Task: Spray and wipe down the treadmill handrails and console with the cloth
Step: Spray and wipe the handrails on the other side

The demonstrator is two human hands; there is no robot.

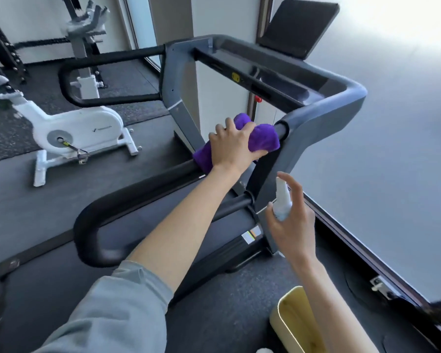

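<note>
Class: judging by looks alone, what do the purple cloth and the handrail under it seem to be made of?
Purple cloth: probably microfibre or terry, shown by its fuzzy, matte pile. Handrail: seemingly foam or rubber padding, black with a dull sheen.

Handrail (148, 184) hidden under purple cloth (262, 138); yellow bin (290, 324) cut by bottom edge; spray bottle (282, 200) blurred.

Gym corner beyond the treadmill
A white exercise bike (71, 133) stands on the dark floor (23, 212); a cream-yellow bin (294, 324) sits at lower right by the window (392, 149).
</note>
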